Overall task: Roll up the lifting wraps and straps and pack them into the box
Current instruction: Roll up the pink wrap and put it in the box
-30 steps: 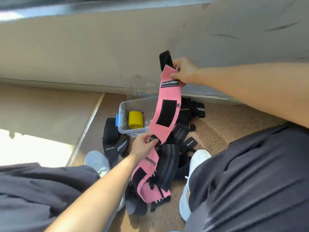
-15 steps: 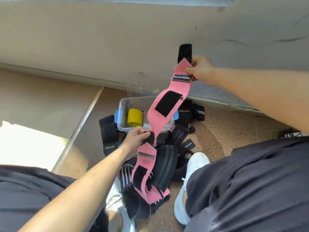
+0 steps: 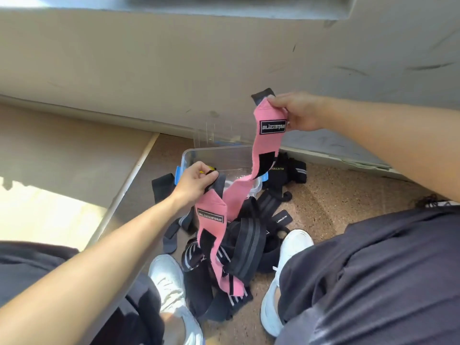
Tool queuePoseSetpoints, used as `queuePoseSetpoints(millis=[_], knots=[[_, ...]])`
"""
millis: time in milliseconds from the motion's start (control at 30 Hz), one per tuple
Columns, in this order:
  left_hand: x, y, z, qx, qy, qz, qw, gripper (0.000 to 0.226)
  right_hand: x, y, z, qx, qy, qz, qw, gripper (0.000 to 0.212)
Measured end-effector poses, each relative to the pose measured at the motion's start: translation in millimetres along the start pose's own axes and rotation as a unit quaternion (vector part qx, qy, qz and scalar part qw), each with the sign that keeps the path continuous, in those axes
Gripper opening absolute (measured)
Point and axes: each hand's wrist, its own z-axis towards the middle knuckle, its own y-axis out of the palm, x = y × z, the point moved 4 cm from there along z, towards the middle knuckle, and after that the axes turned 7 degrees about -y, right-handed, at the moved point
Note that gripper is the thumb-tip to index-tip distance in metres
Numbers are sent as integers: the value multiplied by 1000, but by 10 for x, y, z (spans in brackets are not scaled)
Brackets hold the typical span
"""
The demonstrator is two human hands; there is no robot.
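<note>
Hands [image 3: 195, 181] [image 3: 300, 112] at top ends of pink wraps [image 3: 267, 115] [image 3: 211, 205]

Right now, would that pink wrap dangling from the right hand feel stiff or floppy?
Probably floppy: the pink wrap sags in curves below the right hand. Likely light too, since a fingertip pinch holds it.

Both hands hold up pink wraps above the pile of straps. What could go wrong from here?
1. The pink wrap held by the left hand ends in the black pile; its black patches may snag other straps and drag them up.
2. The right hand pinches only the tip of the second pink wrap; that grip could slip.
3. This wrap hangs across the clear box and might tug it.
</note>
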Motion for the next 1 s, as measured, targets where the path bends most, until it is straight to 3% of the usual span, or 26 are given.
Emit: queuePoseSetpoints(millis=[233,433,533,667,733,833,933,1000], knots=[[566,-190,77,42,52,-24,998,24,-161,177,-258,-150,-9,-46,988,12],[838,-261,205,41,8,-126,991,23,-9,541,-338,-287,26,-4,957,10],[886,-280,335,32,-20,-197,980,18,131,745,-361,-316,47,12,947,8],[933,-288,511,11,-47,-279,959,20,154,890,-225,-291,29,18,956,20],[998,-261,583,-11,-54,-284,957,21,150,920,-112,-256,11,19,967,10],[980,-257,775,-43,-67,-288,954,25,193,867,79,-195,0,38,980,21],[694,-252,1002,-138,-108,-191,966,73,335,746,273,-142,6,59,988,12],[386,-199,1106,-232,-139,-128,954,86,471,621,392,-91,20,78,993,10]])
